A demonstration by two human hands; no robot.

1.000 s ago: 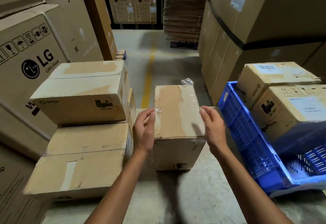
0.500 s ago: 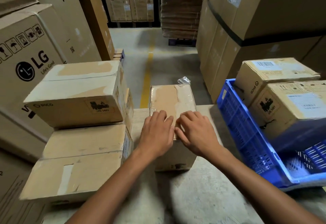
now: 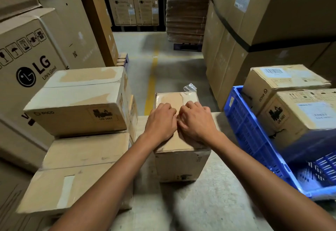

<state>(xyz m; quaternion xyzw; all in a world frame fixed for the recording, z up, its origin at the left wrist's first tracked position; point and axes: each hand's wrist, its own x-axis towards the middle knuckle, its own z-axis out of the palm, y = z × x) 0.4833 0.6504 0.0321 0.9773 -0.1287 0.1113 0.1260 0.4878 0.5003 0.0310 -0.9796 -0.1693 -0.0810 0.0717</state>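
Cardboard box (image 3: pixel 181 163) upright on the counter (image 3: pixel 209 203), both hands now on its top seam.

A second ago my left hand (image 3: pixel 161 121) and right hand (image 3: pixel 197 121) flanked its sides. Now they meet knuckle to knuckle over the taped centre seam, fingers curled down onto it. The fingertips are hidden, so I cannot tell whether they pinch tape, hook a flap edge or only press. I read this as the start of opening it. The box stands between the stacked boxes (image 3: pixel 78 103) and the blue crate (image 3: pixel 251 140).
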